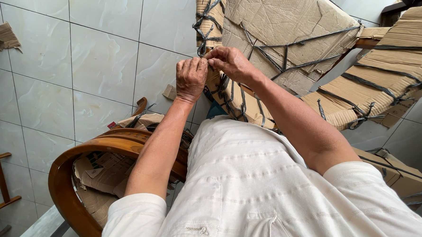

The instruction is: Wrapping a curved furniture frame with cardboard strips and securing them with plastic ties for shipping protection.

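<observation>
While both hands meet at the cardboard-wrapped frame (281, 36), what they pinch is too small to make out: perhaps a strap (206, 37) end, hidden behind the knuckles. Left hand (191, 77) curls narrow, fingers (194, 63) closed at the bundle's edge; right hand (230, 62) pinches shut just beside it, touching. A wooden chair (84, 151) sits below, partly cut off.

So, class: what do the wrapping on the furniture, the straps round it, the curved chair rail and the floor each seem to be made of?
Wrapping: brown cardboard, matte, creased and torn. Straps: dark, thin, knotted, probably plastic. Rail: wood, glossy, likely varnished. Floor: pale glazed tiles with grout lines.
</observation>
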